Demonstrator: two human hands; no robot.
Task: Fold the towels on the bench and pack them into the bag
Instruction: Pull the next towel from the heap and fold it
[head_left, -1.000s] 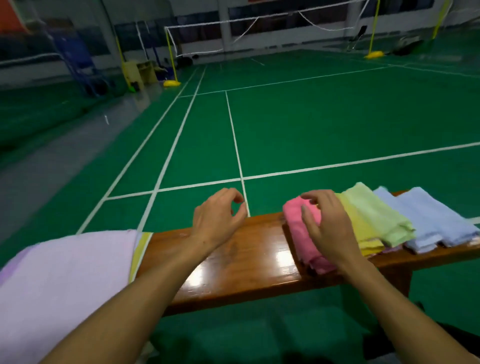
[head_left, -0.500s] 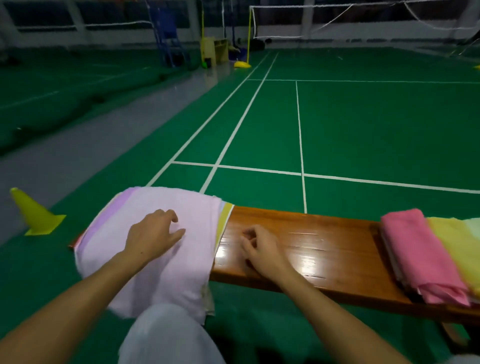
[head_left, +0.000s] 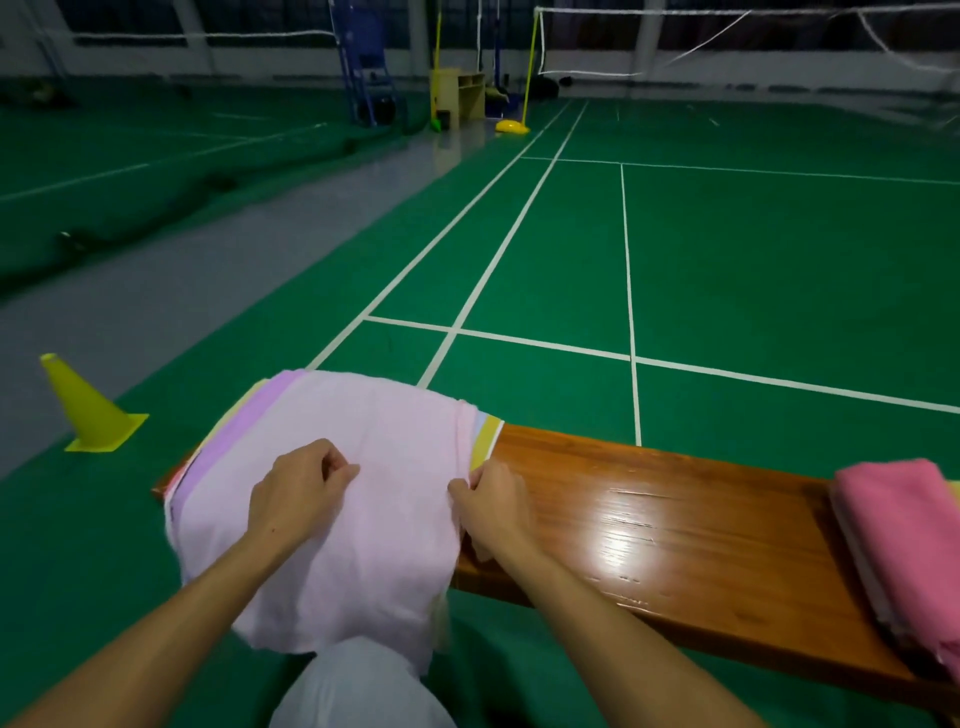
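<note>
Pale pink towel (head_left: 363, 467) pinched by both hands atop the stack.
Left hand (head_left: 296, 493) and right hand (head_left: 491, 506) should lift only this top layer off the table (head_left: 675, 519).

1. The left hand (head_left: 296, 493) lies knuckles up, fingers curled, thumb against forefinger.
2. The right hand (head_left: 493, 506) pinches with curled fingers.
3. Both bare forearms reach forward, converging.

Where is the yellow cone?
In the head view, the yellow cone stands on the floor at the left, beside the bench end holding the towel pile.
</note>
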